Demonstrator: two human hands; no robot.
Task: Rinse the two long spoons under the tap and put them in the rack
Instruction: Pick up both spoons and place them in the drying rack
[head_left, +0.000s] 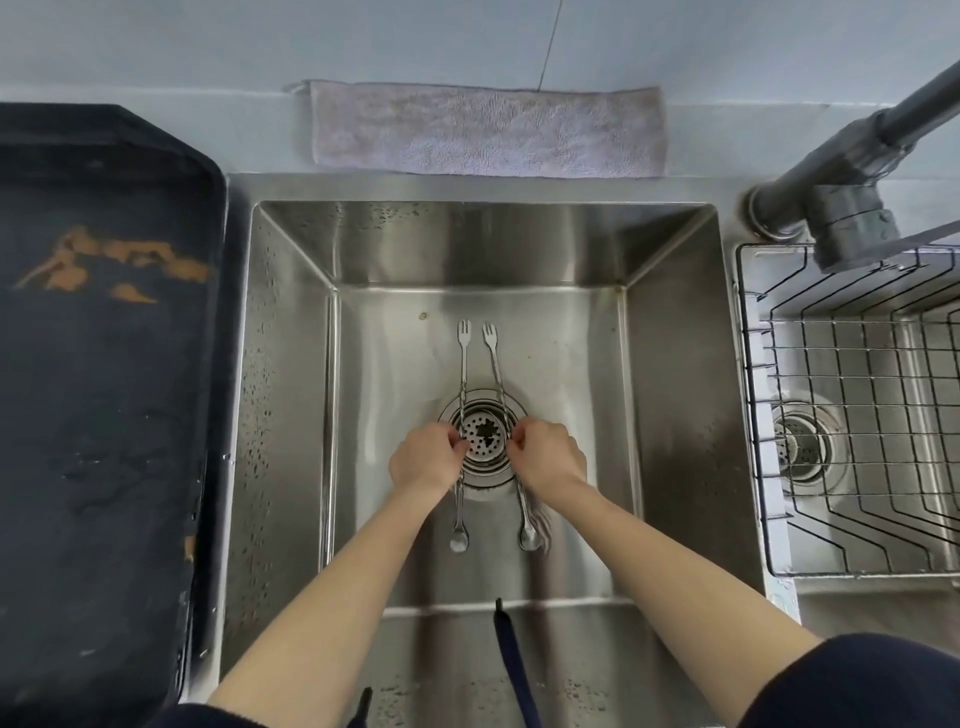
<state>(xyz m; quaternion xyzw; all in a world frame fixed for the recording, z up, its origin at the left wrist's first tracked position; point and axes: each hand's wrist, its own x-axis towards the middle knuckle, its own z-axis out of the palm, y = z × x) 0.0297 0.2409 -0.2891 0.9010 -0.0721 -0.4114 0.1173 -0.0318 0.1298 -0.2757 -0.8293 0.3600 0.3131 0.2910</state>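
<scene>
Two long steel spoons lie side by side on the floor of the steel sink (291, 395), across the drain strainer (484, 435). Each has a small bowl at the near end and a little fork at the far end. My left hand (427, 457) pinches the middle of the left spoon (462, 369). My right hand (549, 453) pinches the middle of the right spoon (496, 371). The wire rack (852, 410) sits over the smaller basin to the right. The grey tap (852, 208) stands at the back right, its spout over the rack; no water is running.
A black tray (104, 395) with brown smears fills the counter to the left of the sink. A grey cloth (485, 130) lies along the wall behind the sink. A second drain (800, 447) shows under the rack.
</scene>
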